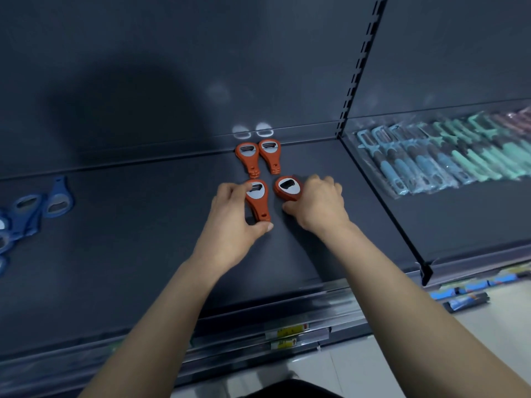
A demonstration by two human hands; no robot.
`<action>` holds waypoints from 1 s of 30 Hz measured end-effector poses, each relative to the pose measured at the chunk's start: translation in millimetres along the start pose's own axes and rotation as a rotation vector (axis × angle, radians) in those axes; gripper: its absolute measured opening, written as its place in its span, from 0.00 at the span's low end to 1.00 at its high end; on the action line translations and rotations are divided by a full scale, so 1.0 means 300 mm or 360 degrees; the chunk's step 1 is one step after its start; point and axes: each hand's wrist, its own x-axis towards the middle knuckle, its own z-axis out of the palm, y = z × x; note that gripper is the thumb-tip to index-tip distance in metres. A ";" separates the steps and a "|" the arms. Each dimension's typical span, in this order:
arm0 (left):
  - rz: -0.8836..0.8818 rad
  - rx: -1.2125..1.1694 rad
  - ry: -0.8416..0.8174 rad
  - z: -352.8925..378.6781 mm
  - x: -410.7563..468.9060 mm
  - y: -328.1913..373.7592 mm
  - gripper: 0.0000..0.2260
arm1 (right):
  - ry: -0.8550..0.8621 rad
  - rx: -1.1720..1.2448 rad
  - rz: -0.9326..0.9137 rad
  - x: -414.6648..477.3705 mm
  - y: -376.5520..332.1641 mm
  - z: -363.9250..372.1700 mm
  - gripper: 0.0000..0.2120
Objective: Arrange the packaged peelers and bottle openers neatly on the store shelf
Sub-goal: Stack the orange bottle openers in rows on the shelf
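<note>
Setting down a second row on the shelf (143,225), left hand (232,222) pinches a flat orange opener (257,201), right hand (319,205) grips a skewed orange opener (288,188), just in front of the back-edge pair (247,159); next likely calls for squaring both into line.

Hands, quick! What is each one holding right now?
Left hand: pinching the front-left orange opener.
Right hand: curled round the front-right orange opener.
</note>
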 end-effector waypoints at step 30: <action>0.0222 -0.0112 0.0174 0.049 0.008 -0.010 0.14 | 0.0161 0.0154 -0.0049 -0.084 -0.026 0.047 0.12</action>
